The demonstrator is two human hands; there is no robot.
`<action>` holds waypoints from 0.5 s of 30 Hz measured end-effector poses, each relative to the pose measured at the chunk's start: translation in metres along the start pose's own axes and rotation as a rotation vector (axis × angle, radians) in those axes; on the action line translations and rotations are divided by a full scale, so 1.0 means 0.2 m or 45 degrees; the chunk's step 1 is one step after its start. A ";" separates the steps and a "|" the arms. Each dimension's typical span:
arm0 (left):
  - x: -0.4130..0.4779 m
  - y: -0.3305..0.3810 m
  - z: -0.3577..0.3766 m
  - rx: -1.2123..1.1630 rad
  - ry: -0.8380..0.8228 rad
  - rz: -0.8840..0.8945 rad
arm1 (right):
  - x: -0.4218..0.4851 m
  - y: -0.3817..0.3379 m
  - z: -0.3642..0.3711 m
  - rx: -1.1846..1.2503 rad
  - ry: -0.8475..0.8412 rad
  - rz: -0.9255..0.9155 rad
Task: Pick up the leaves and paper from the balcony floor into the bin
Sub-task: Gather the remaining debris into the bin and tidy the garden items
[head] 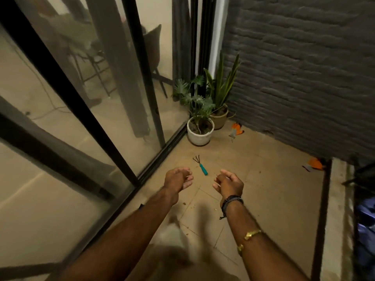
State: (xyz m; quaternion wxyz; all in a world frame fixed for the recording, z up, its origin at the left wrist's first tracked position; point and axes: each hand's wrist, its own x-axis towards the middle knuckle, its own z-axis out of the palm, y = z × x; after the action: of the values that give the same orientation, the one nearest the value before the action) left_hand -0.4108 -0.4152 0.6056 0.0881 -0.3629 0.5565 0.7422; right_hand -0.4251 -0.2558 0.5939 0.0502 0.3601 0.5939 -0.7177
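My left hand [178,180] and my right hand [229,183] hang side by side above the tan balcony floor [263,189], fingers loosely curled, nothing in either. Small brown leaf crumbs [184,203] lie on the tiles below them, with more specks near the right wrist. A blurred pale shape [172,232] shows under my left forearm; I cannot tell what it is. No bin is clearly in view.
A teal-handled hand rake [202,166] lies ahead of my hands. Two potted plants [200,126] stand in the far corner by the glass sliding door [91,108]. Orange gloves [236,129] and an orange item [314,164] lie near the grey brick wall [304,78]. A railing [322,209] runs on the right.
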 end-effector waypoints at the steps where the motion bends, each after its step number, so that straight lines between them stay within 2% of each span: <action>1: 0.10 0.03 0.01 -0.011 0.020 -0.008 | 0.07 -0.02 0.07 -0.031 -0.008 -0.002; 6: 0.65 0.23 0.07 -0.018 0.073 -0.091 | 0.46 -0.14 0.42 -0.108 0.030 0.015; 9: 0.92 0.39 0.08 0.006 0.027 -0.177 | 0.66 -0.18 0.63 -0.142 0.063 0.077; 15: 1.37 0.63 0.12 0.222 -0.008 -0.250 | 1.05 -0.24 1.01 -0.107 0.156 0.199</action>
State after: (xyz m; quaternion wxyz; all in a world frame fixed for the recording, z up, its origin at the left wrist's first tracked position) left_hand -0.6864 -0.5142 0.5304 0.1935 -0.4041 0.5804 0.6799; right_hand -0.6960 -0.3458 0.5193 0.0848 0.4462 0.5955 -0.6627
